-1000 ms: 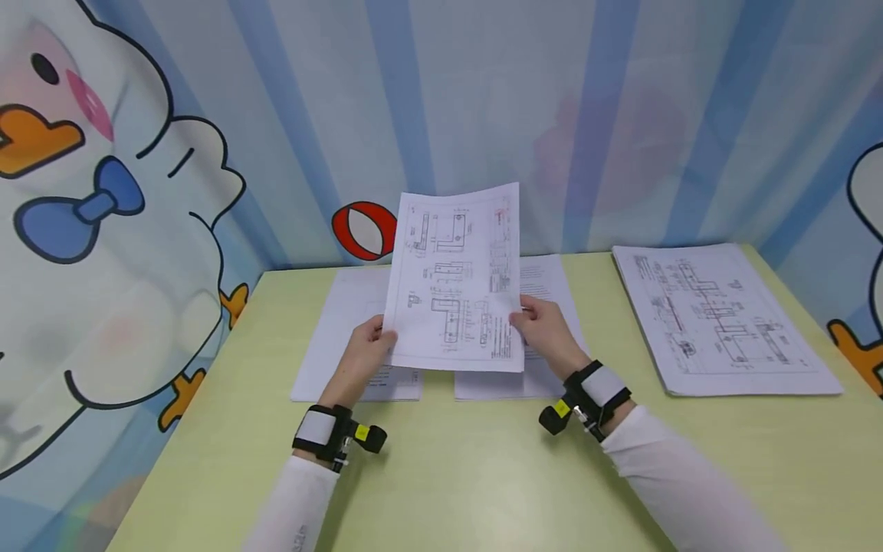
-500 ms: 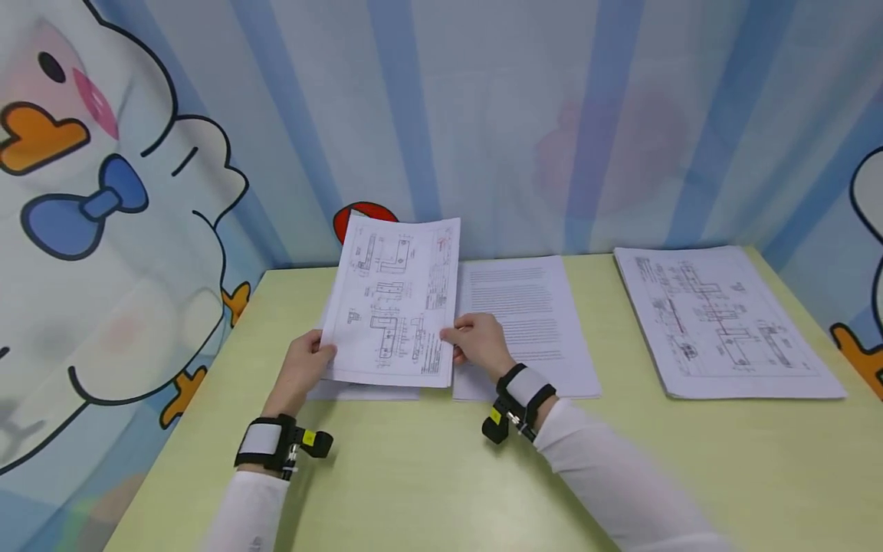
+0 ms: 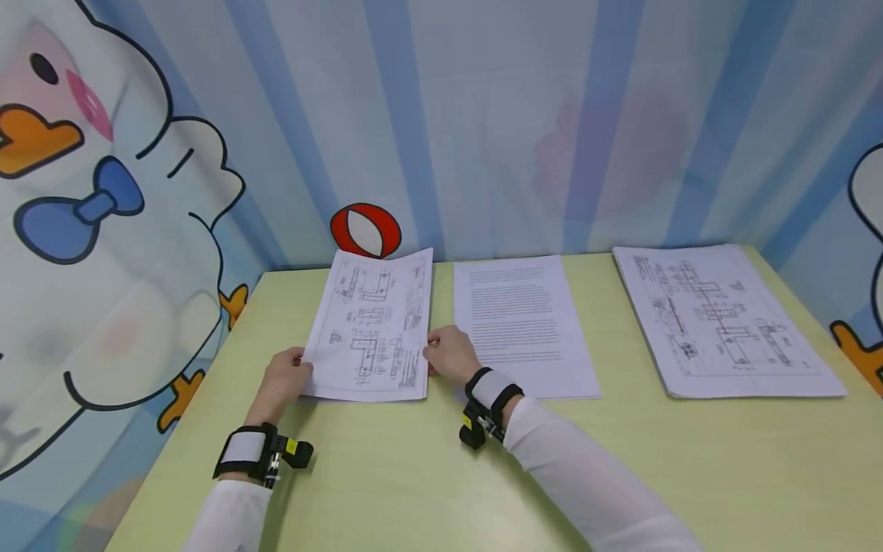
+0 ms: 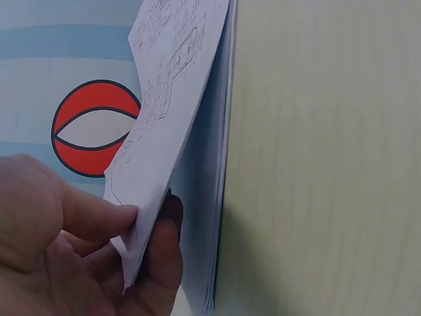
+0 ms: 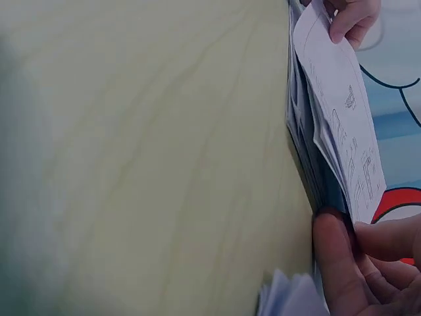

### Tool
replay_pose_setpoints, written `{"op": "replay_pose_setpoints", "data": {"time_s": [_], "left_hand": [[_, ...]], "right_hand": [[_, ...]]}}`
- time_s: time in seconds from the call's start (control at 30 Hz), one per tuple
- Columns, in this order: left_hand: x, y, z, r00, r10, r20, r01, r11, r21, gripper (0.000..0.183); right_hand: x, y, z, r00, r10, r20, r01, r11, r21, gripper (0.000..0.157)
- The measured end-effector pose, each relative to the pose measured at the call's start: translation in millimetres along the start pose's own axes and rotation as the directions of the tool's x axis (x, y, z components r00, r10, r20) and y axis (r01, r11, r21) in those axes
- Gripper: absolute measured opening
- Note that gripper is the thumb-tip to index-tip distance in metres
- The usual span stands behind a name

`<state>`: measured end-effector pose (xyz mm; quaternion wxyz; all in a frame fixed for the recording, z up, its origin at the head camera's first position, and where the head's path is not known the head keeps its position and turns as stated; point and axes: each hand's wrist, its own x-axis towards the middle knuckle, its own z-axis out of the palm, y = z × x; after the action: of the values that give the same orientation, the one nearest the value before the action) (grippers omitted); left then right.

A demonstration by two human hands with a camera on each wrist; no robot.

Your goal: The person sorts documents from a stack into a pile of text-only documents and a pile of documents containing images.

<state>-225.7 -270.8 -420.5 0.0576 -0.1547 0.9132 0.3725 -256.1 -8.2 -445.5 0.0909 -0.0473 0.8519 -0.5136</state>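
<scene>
"At the back left of the table, what's held?"

"Drawing, tilted just above the left pile. Left hand pinches its left edge, thumb on the print, fingers curled beneath. Grip tight, paper between."

"Right hand?"

"Similar pinch, right edge: thumb on the print, finger underneath, barely parted by the paper. Right forearm slants in from lower right; hand overlaps the left side of the text page."

"Hard to make out?"

"Most of the left pile, under the drawing; dark gap along the near edge. Number of sheets pinched: can't tell. Both sleeves cut off at the head view's bottom. Right wrist view: right hand runs off the side, white sheets at the bottom blurred. Small print unreadable."
</scene>
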Motion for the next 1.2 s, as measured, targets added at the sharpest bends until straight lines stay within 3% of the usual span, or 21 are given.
{"op": "replay_pose_setpoints", "data": {"time_s": [0.3,0.6,0.87,0.97,1.07,1.2], "left_hand": [[-1.5,-2.7,-2.6,0.997,-0.037,-0.067,0.043,0.995,0.091,0.044],[-7.9,-5.7,-1.3,0.994,0.011,-0.113,0.012,0.979,0.203,0.042],[-6.4,-7.6,-0.7,0.995,0.017,-0.097,0.006,0.972,0.233,0.043],[-6.2,-6.0,-1.3,0.995,0.018,-0.100,0.008,0.968,0.251,0.044],[-7.1,0.0,0.6,0.983,0.065,-0.170,-0.015,0.961,0.278,0.043],[-9.4,13.8,9.7,0.940,0.182,-0.289,-0.091,0.950,0.300,0.038]], "right_hand": [[4.6,-6.0,2.1,0.999,0.000,0.053,0.002,0.999,-0.038,0.016],[0.4,-12.4,3.8,0.990,-0.005,0.140,0.045,0.958,-0.283,0.025],[-3.3,-16.6,1.6,0.989,0.026,0.144,0.017,0.957,-0.291,0.028],[-5.9,-15.6,-2.5,0.989,0.003,0.147,0.036,0.964,-0.263,0.030],[-9.1,-11.7,-9.4,0.991,-0.052,0.126,0.078,0.974,-0.213,0.031],[-14.9,-3.2,-21.2,0.988,-0.124,0.087,0.135,0.983,-0.122,0.030]]}}
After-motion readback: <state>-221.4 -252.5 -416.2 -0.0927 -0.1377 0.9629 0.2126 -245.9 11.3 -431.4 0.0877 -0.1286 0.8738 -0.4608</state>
